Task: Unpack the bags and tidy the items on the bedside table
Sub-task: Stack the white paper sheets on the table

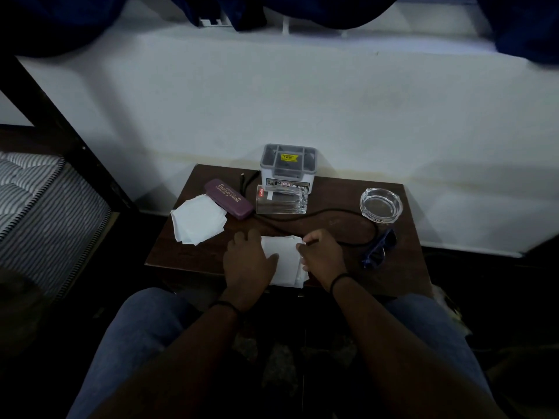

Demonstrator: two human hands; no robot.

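Both hands work the white paper at the table's six o'clock edge: the left hand lies flat and unclenched, palm pressing the sheet down, while the right hand pinches the sheet's three o'clock edge between thumb and fingertips, apparently folding or squaring it. In this dim light I cannot tell whether it is a tissue, a paper bag or a plain wrapper.

Judging from the bedside table, the unpacking looks mostly done, since items are out and no full bag shows. A second crumpled white paper sits at nine o'clock, touching the maroon spectacle case just beyond it. A clear glass tumbler lies on its side near the centre, just in front of the grey-lidded plastic container at twelve o'clock. A glass ashtray stands at two o'clock, and blue glasses lie at four o'clock. A black cable snakes loose across the middle.

Tidying is what remains, I would say: the tumbler needs standing upright, the cable coiling, the glasses probably casing, and both papers folding or clearing.
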